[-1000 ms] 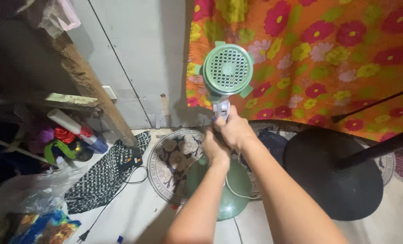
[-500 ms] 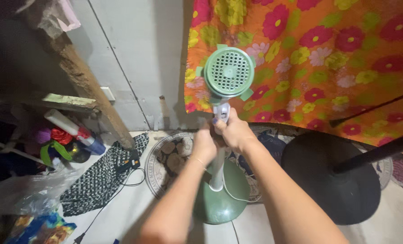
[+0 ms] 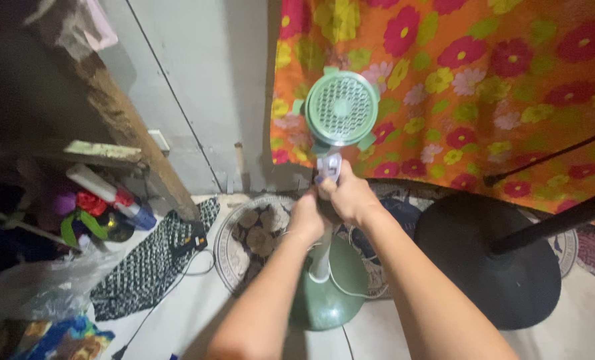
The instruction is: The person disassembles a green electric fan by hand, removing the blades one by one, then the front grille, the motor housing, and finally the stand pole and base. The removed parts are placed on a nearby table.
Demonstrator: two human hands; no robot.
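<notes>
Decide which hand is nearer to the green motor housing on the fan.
Right. The right hand holds the pole just under the motor housing; the left hand holds the pole lower, farther from it.

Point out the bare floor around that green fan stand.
Bare tile lies left of the green base, between it and the patterned cloth, and in the strip between it and the black base. The left side is crowded with bags. Both hands, left hand and right hand, grip the pole.
</notes>
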